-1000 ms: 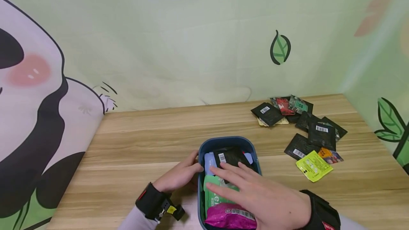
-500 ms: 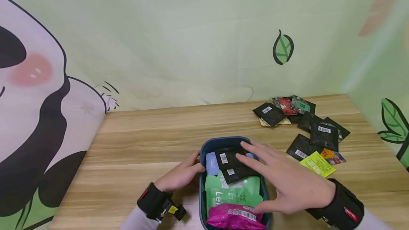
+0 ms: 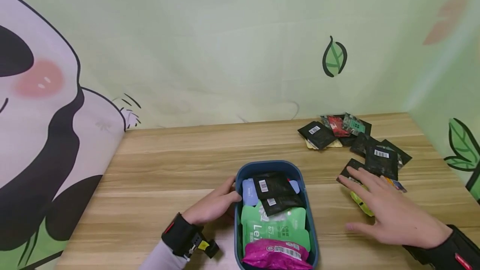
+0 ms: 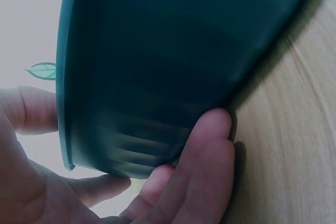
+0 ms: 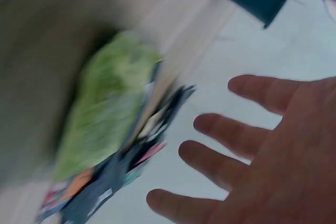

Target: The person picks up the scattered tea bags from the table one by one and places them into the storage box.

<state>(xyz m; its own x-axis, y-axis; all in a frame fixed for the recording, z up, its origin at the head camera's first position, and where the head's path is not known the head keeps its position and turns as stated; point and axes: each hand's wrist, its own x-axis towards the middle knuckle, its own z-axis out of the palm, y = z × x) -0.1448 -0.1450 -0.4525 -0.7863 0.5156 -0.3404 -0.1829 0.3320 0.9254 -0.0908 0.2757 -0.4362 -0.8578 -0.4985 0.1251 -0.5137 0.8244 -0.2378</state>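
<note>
Left hand [image 3: 210,206] grips the navy-blue, round-cornered plastic bin [image 3: 270,166] by its left wall. Right hand [image 3: 399,218], fingers spread, hovers over the rectangular yellow-green sachet [image 3: 362,205] lying right of the bin.

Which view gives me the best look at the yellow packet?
The right wrist view: the yellow packet shows broadly there, though blurred. In the head view, the right hand covers most of it; the left wrist view shows none.
</note>
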